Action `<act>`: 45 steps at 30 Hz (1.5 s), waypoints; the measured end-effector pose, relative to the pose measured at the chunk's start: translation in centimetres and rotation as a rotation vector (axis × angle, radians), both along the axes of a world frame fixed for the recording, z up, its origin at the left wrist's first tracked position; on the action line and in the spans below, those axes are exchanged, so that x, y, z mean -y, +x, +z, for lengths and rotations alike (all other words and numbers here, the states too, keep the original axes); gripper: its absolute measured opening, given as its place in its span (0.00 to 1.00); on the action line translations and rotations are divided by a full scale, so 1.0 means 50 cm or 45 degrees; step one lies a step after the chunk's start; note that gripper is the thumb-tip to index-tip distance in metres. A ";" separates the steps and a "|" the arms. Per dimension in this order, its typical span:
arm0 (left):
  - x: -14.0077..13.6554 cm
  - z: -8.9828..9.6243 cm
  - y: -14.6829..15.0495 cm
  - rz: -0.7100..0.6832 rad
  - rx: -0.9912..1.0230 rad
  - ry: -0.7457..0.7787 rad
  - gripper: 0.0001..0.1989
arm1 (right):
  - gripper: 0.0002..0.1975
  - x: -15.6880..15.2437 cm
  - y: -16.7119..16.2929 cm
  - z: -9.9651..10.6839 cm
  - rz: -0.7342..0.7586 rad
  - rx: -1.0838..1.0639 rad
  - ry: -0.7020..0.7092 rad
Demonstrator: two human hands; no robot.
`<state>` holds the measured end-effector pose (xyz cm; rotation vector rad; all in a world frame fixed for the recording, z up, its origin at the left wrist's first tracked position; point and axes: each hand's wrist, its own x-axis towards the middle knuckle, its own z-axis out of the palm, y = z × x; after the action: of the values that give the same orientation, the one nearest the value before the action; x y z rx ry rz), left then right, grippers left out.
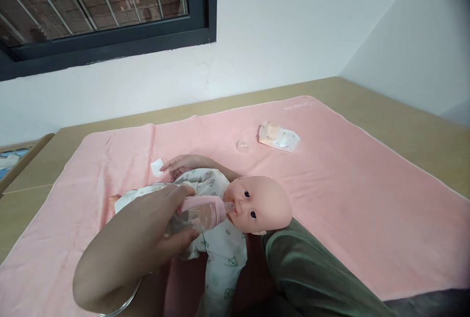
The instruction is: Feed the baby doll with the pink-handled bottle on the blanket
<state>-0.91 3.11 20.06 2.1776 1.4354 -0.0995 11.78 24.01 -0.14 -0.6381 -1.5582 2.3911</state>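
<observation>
My left hand [161, 221] is wrapped round a clear baby bottle [200, 216] with a pink collar and pink handle, coming in from the lower left. The bottle is tilted, its teat at the mouth of a baby doll [270, 204] in white printed clothes. The doll lies on its back, head at the right near my trousered leg [312, 263]. Behind the doll, my right hand [181, 164] reaches left, its forearm running behind the doll's neck. The right fingers are stretched out; a fingertip meets the edge of a small white square [156, 167], perhaps a tissue.
A pink blanket [352, 190] covers much of the wooden surface [389, 116]. On it lie a clear dome-shaped cap [243, 146] and a white soft pack [279, 137]. White walls and a dark-framed, barred window [110, 48] stand behind.
</observation>
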 end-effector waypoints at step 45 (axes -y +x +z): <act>0.002 0.004 0.011 -0.019 -0.014 0.082 0.20 | 0.16 0.006 0.006 0.013 0.010 -0.011 0.065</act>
<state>-0.38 3.01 20.25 2.2430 1.4477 -0.0717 12.09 23.70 0.50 -0.6113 -1.6155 2.3485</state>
